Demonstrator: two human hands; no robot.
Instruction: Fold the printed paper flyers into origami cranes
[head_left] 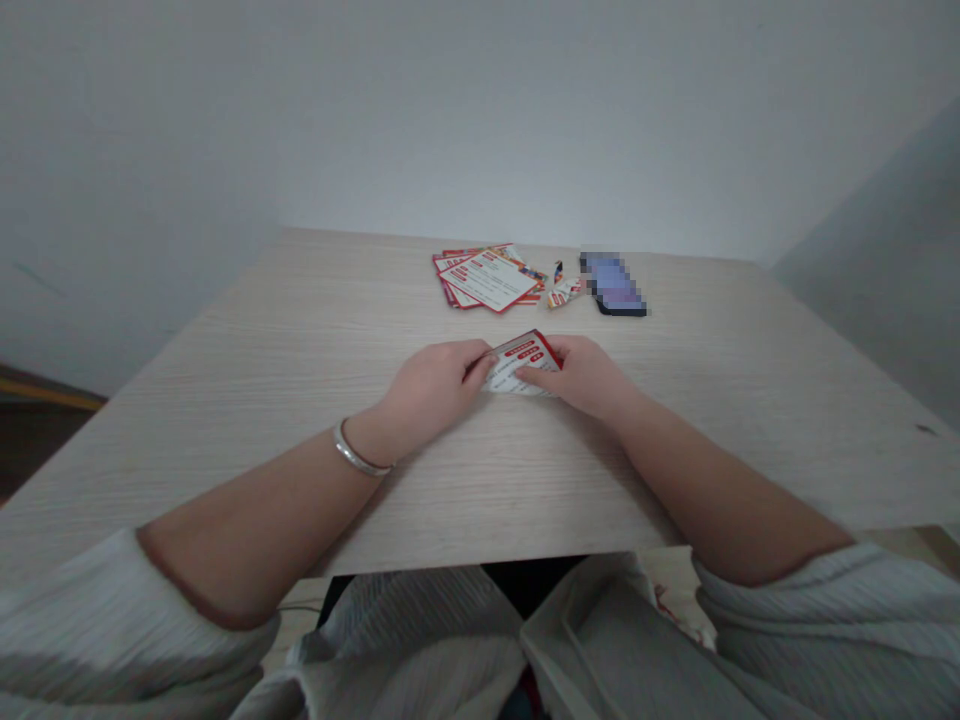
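Observation:
Between my two hands is a white printed card (517,362) with red labels and a red edge, and it looks folded or bent. My left hand (442,385) is closed on its left edge, thumb and fingers pinching it. On the other side, my right hand (581,372) grips the right part, its thumb lying across the printed face. Part of the card is hidden behind the fingers. Farther back lies a loose, fanned pile of similar cards (491,280), white with red borders.
A small folded piece of printed paper (564,293) lies right of the pile, near a small colourful scrap (558,271). To the right is a phone (616,285), its screen blurred. Everything rests on a pale wooden table (322,310) against a white wall.

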